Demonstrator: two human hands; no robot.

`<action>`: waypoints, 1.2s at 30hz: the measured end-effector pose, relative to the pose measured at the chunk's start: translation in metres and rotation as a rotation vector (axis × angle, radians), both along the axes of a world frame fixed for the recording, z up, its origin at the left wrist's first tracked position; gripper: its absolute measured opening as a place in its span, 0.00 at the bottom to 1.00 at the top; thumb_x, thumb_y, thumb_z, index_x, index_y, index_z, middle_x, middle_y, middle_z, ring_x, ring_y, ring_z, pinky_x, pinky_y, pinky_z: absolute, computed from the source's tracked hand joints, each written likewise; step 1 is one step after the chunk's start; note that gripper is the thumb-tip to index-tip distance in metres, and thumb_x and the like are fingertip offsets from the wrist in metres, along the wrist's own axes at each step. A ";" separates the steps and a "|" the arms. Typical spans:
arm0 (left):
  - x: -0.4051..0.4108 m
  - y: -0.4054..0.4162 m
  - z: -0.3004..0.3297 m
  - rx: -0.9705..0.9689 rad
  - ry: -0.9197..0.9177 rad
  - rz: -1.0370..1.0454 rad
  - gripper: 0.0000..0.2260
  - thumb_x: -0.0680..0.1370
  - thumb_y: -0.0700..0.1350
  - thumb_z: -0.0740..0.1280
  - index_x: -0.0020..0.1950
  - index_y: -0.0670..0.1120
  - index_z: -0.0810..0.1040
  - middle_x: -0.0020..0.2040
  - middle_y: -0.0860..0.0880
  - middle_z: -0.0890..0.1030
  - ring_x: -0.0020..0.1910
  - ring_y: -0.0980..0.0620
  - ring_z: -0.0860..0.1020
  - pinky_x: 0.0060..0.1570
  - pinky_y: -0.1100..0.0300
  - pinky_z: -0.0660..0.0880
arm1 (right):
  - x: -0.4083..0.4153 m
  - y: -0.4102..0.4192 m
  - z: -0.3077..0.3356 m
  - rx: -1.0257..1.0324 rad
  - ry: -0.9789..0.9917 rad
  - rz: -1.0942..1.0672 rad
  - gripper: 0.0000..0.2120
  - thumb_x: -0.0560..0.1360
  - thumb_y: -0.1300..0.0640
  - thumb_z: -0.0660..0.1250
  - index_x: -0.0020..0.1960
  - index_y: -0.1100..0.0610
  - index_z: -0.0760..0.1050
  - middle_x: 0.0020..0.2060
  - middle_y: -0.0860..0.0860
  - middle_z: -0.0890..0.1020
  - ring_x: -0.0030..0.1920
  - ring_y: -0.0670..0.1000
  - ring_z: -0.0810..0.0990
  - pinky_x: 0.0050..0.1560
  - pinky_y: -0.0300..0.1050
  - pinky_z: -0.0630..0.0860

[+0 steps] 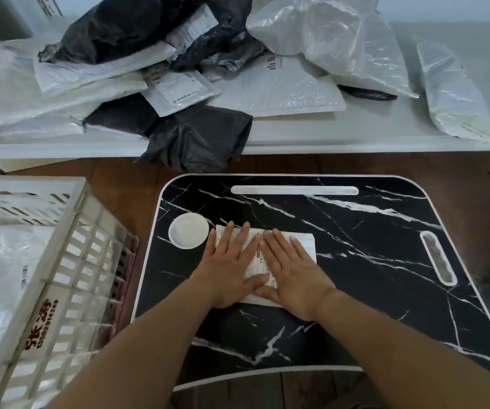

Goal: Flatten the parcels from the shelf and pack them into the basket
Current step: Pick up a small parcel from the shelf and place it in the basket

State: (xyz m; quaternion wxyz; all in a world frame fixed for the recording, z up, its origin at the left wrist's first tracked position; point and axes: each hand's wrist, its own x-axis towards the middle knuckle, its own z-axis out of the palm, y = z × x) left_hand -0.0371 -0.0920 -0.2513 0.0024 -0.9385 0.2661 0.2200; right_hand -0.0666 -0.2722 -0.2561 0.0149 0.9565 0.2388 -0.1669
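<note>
White slatted plastic, the basket [69, 278] stands at the far left with a clear bag already inside. Beside it, on the black marbled lap table [370, 261], the left hand [232, 270] and right hand [294, 276] lie flat, fingers straight, pressing a small white parcel [305, 242] beneath both palms. Behind, more parcels [196, 84] crowd the shelf [370, 131].

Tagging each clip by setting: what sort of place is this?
Probably a home or small informal parcel-sorting spot, not a warehouse. Mailer bags are heaped on a white shelf, a white plastic basket sits on a wooden floor, and both hands press a white parcel flat on a marble-pattern lap table.
</note>
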 end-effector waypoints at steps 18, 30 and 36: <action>-0.005 0.026 0.010 0.112 0.057 -0.095 0.40 0.75 0.71 0.49 0.75 0.54 0.28 0.75 0.49 0.26 0.73 0.48 0.26 0.74 0.43 0.36 | -0.018 -0.031 0.011 -0.032 0.157 -0.139 0.49 0.64 0.23 0.29 0.72 0.55 0.22 0.72 0.51 0.24 0.71 0.48 0.22 0.74 0.54 0.30; -0.001 0.032 0.010 0.173 0.070 -0.107 0.38 0.68 0.74 0.37 0.68 0.56 0.23 0.73 0.49 0.24 0.69 0.49 0.23 0.73 0.43 0.33 | -0.018 -0.039 0.025 -0.098 0.292 -0.203 0.45 0.68 0.26 0.34 0.71 0.54 0.22 0.70 0.49 0.23 0.70 0.48 0.22 0.74 0.58 0.31; -0.011 0.021 0.032 -0.327 0.156 0.349 0.50 0.70 0.66 0.69 0.79 0.52 0.41 0.79 0.49 0.37 0.78 0.46 0.40 0.75 0.50 0.47 | -0.015 -0.032 0.036 0.269 0.202 -0.468 0.48 0.68 0.32 0.68 0.78 0.54 0.54 0.79 0.49 0.45 0.78 0.50 0.39 0.77 0.54 0.43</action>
